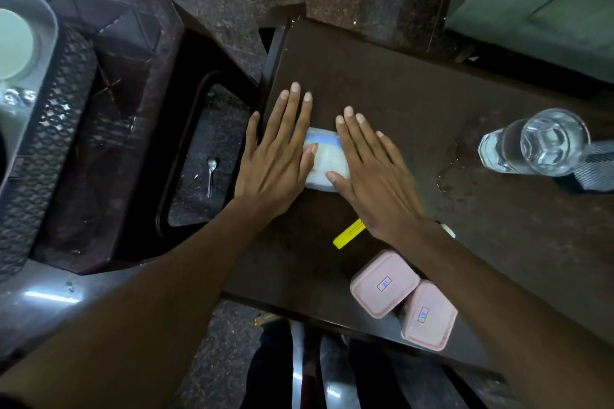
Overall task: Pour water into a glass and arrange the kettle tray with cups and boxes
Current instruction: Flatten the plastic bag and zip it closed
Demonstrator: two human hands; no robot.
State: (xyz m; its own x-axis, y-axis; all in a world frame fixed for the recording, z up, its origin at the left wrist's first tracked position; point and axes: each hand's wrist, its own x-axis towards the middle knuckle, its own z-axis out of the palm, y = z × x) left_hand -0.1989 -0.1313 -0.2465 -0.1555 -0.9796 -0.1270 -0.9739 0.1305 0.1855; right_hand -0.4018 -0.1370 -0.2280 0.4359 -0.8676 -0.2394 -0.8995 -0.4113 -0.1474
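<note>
Two pink boxes [384, 283] near edge of worktop [415, 83], one glass [538, 143] far right. Left hand [272, 163], right hand [375, 176]: spread flat, pressing one white packet [324, 156] mid-worktop.

left hand [274, 161]: flat, fingers spread | right hand [372, 173]: flat, palm down | contact pressure unclear

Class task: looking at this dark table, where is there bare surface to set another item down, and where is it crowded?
Free: the far half of the table, beyond both hands, and the middle strip between the right hand and the water glass. Crowded: the near edge, where two pink boxes touch beside a yellow strip.
</note>
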